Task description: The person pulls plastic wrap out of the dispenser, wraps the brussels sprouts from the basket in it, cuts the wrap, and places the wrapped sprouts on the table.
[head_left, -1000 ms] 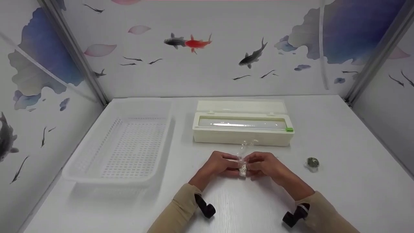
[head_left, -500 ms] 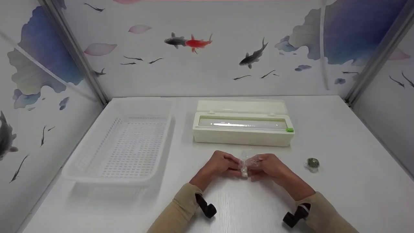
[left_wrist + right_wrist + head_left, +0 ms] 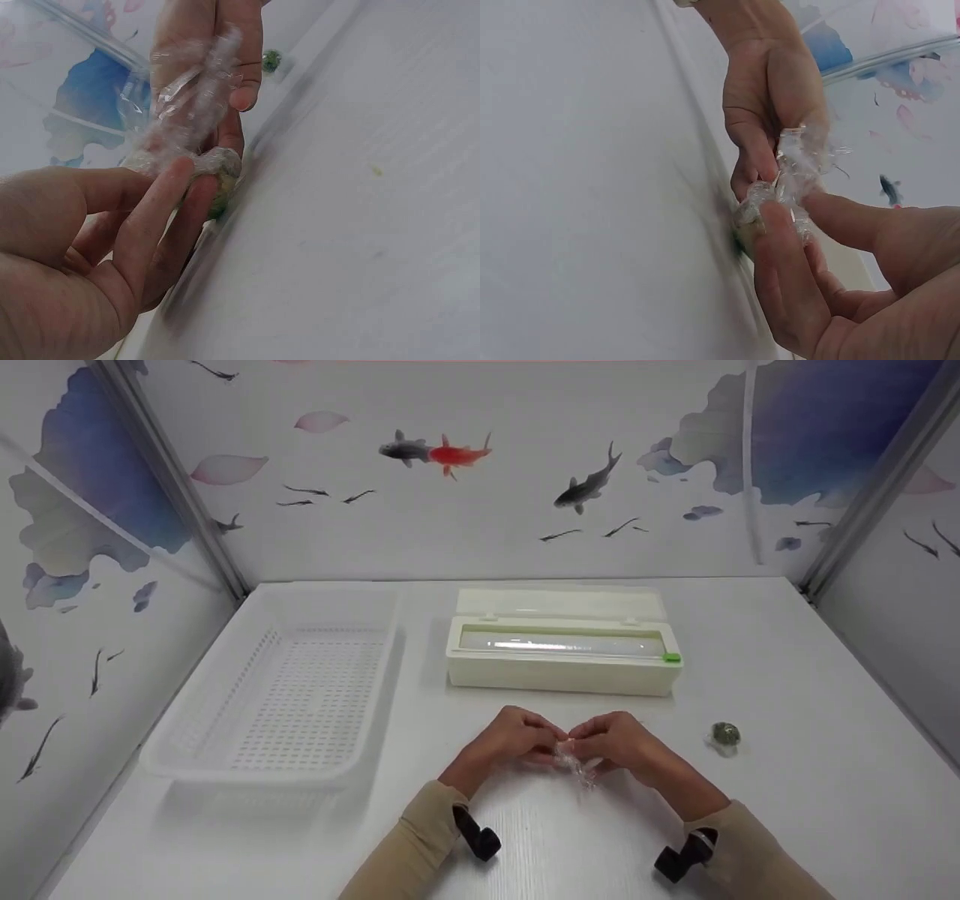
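Observation:
Between both hands sits a small, roundish green-and-pale piece (image 3: 223, 189) wrapped in clear cling film (image 3: 576, 769); its kind cannot be made out. My left hand (image 3: 517, 739) pinches the wrapped piece from the left with curled fingers. From the right, my right hand (image 3: 621, 741) grips the same bundle, its fingertips meeting the left ones. Loose crumpled film sticks out of the bundle, seen in both wrist views. In the head view the fingers hide most of the piece. On the table to the right lies another film-wrapped green ball (image 3: 725, 734).
A cream cling film dispenser (image 3: 562, 675) with a raised lid and a green slider (image 3: 671, 658) stands just beyond the hands. At the left is a white perforated basket (image 3: 349, 735). Patterned panels (image 3: 480, 532) enclose the white table (image 3: 765, 660) at the back and sides.
Film that stood up beyond the fingers now hangs toward the near side of the bundle. The hands have turned the wrapped piece and drawn their fingertips together. The wrapped ball on the table stays put.

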A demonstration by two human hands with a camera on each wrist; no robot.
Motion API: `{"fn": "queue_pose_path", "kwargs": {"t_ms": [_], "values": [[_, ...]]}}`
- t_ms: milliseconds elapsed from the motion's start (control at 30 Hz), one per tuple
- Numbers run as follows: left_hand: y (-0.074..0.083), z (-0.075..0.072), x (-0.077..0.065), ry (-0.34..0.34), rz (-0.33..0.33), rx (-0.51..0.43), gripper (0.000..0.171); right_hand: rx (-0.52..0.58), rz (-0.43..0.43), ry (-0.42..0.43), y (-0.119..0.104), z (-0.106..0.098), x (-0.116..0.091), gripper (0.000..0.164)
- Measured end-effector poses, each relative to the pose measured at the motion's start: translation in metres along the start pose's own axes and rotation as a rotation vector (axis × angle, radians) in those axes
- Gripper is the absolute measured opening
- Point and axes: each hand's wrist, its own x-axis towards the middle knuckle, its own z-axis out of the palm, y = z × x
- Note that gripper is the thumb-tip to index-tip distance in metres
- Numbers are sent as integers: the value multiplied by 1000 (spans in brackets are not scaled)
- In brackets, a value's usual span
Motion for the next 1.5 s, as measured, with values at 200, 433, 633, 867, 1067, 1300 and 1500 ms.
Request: {"fn": "queue_pose_path", "kwargs": {"t_ms": [200,433,633,867,1067,1300,1500], "values": [[0,-4,-1,-100,-24,-95,19,2,45,73,1,4,4,29],[-2,0,3,-16,-11,-14,14,-48,-5,7,-1,-3,1,31],[-1,1,4,37,-35,43,11,-154,-133,-192,-6,-19,-7,51],[-2,1,5,31,-49,-56,12,-282,-198,-210,-9,-19,-11,60],[-3,2,6,30,-34,-45,13,-259,-233,-79,-3,-12,-2,28],[0,0,5,24,13,101,14,-235,-250,55,2,-6,4,11],[-2,-9,2,-118,23,-12,22,-210,-161,125,3,-1,3,6]]}}
